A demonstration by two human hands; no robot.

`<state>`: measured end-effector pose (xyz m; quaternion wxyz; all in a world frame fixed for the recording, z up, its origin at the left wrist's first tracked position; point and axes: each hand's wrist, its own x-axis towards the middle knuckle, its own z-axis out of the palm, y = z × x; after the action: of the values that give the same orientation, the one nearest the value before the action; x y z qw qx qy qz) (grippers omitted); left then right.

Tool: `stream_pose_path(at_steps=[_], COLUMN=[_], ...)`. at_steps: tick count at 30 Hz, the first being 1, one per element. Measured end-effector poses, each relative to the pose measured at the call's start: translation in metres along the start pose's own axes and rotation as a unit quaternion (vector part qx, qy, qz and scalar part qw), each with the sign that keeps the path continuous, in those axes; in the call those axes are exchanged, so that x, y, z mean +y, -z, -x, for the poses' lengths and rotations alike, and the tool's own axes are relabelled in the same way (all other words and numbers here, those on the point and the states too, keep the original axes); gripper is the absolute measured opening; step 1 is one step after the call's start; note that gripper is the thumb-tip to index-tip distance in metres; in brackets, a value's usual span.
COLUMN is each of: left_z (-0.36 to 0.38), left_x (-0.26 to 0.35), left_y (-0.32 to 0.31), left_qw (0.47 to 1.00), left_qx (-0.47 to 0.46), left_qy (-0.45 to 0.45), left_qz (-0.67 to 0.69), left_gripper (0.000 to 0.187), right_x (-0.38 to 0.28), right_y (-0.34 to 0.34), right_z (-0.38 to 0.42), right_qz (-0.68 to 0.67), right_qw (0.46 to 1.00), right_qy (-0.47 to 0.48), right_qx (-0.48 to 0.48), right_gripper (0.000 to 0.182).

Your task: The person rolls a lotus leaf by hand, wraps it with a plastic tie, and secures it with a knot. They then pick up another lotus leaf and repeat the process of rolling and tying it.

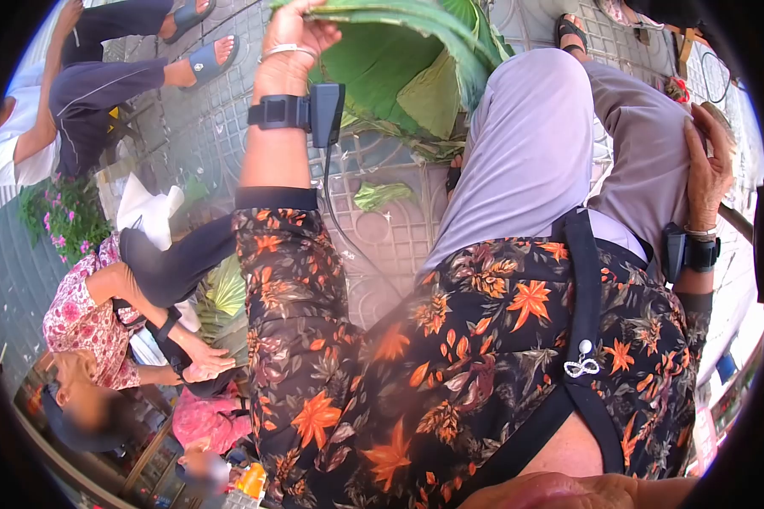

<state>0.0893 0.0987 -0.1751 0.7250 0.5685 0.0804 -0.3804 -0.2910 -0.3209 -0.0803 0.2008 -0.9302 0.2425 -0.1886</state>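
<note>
My left hand [301, 32], wearing a bracelet and a black wrist device [326, 114], is closed on the edge of a stack of large green lotus leaves [378, 72]. The leaves spread over the paving in front of my knees, some of them folded and overlapping. My right hand [706, 165] lies against my grey trouser leg [645, 136] with its fingers stretched out, and I see nothing held in it. A loose piece of green leaf [384, 196] lies on the ground below the stack.
On the left sits a person in a flowered top [85, 297], beside more green leaves [227, 288]. A person in dark trousers [102, 93] is at the upper left. A cable [341, 225] hangs from my left wrist device. Pink flowers [59, 216] grow at the far left.
</note>
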Motion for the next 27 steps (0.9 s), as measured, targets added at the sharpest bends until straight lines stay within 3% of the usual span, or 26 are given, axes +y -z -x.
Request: stream_pose_path(at_steps=[1,4,7,8,11,12,16,19,22,24,27], left_z=[0.0,0.031,0.018,0.008,0.027,0.025,0.027,0.047,0.058,0.052,0.076], left_x=[0.017,0.046,0.054,0.051,0.023,0.011,-0.037,-0.041,-0.023,-0.012,0.047], left_y=[-0.008,-0.048,-0.014,0.005,-0.02,-0.013,0.003,0.011,0.036,0.079,0.068], left_qw=[0.998,0.993,0.988,0.98,0.99,0.99,0.966,0.948,0.924,0.897,0.778], left_qx=[-0.055,-0.032,-0.091,-0.161,0.029,0.044,0.224,0.245,0.228,0.172,0.149], left_qy=[-0.016,-0.107,-0.114,-0.091,-0.105,-0.108,-0.081,-0.059,-0.063,-0.139,-0.141], left_qz=[0.017,0.041,0.055,0.081,0.09,0.075,-0.101,-0.194,-0.301,-0.384,-0.594], left_gripper=[0.015,0.012,0.013,0.016,0.026,0.028,0.031,0.036,0.035,0.033,0.026], right_x=[0.0,0.002,0.004,0.004,0.003,0.002,-0.011,-0.016,-0.018,-0.021,-0.02], right_y=[-0.001,-0.003,-0.005,-0.005,-0.004,-0.004,0.0,0.003,0.004,0.006,0.01], right_z=[0.0,0.002,0.004,0.004,0.003,0.003,0.003,0.003,0.003,0.004,0.002], right_qz=[-0.007,-0.02,-0.03,-0.038,-0.044,-0.044,-0.045,-0.056,-0.081,-0.089,-0.098], right_qw=[1.0,1.0,0.999,0.999,0.999,0.999,0.999,0.998,0.997,0.996,0.995], right_qy=[0.002,-0.001,-0.017,-0.016,-0.016,-0.017,-0.022,-0.022,-0.016,-0.02,-0.003], right_qx=[0.003,0.01,0.014,0.013,0.01,0.009,0.008,0.004,0.011,0.013,0.012], right_gripper=[0.028,0.028,0.028,0.027,0.027,0.027,0.028,0.027,0.027,0.026,0.025])
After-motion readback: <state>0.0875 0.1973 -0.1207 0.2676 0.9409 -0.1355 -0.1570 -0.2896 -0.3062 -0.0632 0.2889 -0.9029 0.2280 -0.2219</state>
